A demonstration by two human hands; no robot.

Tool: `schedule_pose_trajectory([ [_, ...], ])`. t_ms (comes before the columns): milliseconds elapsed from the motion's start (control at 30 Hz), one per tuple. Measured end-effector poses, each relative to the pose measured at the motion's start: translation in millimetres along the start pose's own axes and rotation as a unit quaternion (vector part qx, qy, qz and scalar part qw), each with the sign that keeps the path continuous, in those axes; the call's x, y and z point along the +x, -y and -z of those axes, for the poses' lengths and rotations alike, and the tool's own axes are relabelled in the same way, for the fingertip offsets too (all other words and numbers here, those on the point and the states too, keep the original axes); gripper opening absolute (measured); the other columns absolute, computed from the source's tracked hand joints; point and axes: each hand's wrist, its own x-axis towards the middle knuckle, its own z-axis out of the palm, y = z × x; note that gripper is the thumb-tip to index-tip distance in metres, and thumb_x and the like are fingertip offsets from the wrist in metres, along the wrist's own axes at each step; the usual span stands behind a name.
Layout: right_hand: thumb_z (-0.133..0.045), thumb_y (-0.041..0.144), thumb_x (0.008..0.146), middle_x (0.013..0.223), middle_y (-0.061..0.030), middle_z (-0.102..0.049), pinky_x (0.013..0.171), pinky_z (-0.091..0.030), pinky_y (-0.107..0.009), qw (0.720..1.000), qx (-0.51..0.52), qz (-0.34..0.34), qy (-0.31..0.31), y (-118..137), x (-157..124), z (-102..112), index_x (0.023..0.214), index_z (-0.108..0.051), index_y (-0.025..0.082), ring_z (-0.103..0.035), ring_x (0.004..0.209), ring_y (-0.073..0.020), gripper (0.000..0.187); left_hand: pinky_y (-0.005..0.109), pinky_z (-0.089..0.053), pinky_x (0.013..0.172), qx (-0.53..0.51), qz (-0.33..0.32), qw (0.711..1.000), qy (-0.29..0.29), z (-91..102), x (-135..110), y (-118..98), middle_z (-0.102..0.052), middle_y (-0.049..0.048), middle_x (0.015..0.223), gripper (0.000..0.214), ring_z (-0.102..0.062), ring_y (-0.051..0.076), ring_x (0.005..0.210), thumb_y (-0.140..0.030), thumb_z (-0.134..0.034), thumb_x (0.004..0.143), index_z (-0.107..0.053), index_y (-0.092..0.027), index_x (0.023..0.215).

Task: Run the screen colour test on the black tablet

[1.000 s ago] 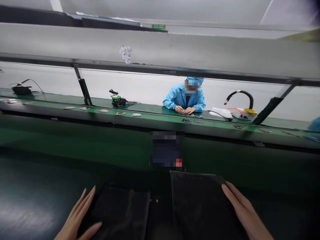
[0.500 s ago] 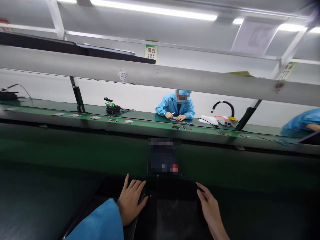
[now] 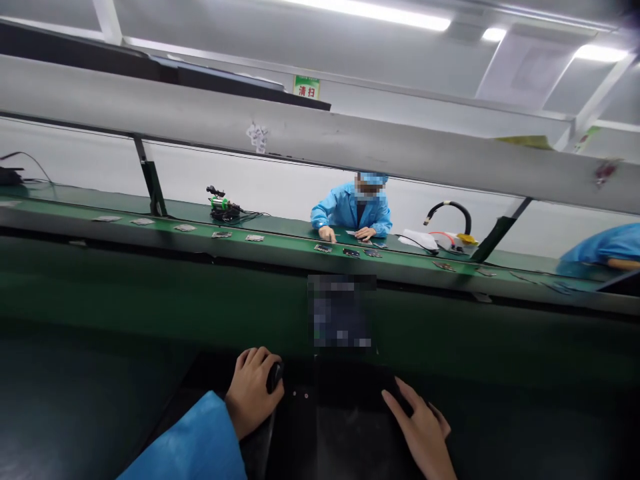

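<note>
My left hand (image 3: 253,390), in a light blue sleeve, is curled around a small black knob-like part (image 3: 274,377) at the far left of a dark flat tray (image 3: 345,427) on the bench in front of me. My right hand (image 3: 420,430) lies on the tray's right side with the fingers spread and pointing to the upper left. The tray surface is very dark and its contents cannot be made out. A blurred dark panel (image 3: 341,312) stands just behind the tray.
A green conveyor belt (image 3: 280,250) runs across the view with several small flat parts on it. Beyond it a person in a blue coat (image 3: 353,210) works at the far bench. A green tool (image 3: 221,205), a black hose (image 3: 450,213) and another person's blue sleeve (image 3: 603,247) are there.
My hands moved forward from the tray's near sides to its far end. The left hand curled shut on the black knob. The view tilted upward.
</note>
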Motion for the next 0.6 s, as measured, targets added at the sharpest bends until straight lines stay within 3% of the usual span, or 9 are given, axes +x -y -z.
schedule_pose_trajectory([
  [133, -0.045, 0.08, 0.066, 0.123, -0.008, -0.058, 0.113, -0.003, -0.047, 0.999, 0.041, -0.006, 0.021, 1.0, -4.0, 2.5, 0.123, -0.054, 0.018, -0.043, 0.124, -0.0294, 0.085, 0.05, -0.04, 0.096, -0.001, 0.006, 1.0, -0.006, -1.9, -0.1, -1.1, -0.06, 0.0065, 0.093, 0.026, -0.056, 0.023, 0.094, -0.017, -0.052, 0.072, -0.062, -0.017, 0.096],
  [333, -0.052, 0.077, 0.064, 0.12, -0.0034, -0.06, 0.113, -0.002, -0.045, 0.998, 0.061, 0.003, 0.003, 3.4, -7.8, 1.6, 0.111, -0.064, 0.025, -0.045, 0.121, -0.029, 0.071, 0.05, -0.042, 0.092, -0.009, -0.007, 1.0, -0.004, -7.5, -1.8, -0.2, -0.058, 0.0109, 0.096, 0.026, -0.053, 0.025, 0.094, -0.015, -0.048, 0.075, -0.062, -0.012, 0.097],
  [600, -0.053, 0.077, 0.062, 0.115, -0.0026, -0.062, 0.11, -0.014, -0.051, 0.997, 0.071, 0.003, -0.03, 6.9, -9.4, 1.8, 0.101, -0.068, 0.028, -0.045, 0.12, -0.0331, 0.064, 0.051, -0.045, 0.092, -0.023, -0.014, 1.0, -0.003, -3.5, -1.5, 5.8, -0.06, 0.0103, 0.098, 0.026, -0.055, 0.026, 0.097, -0.023, -0.049, 0.079, -0.062, -0.015, 0.1],
])
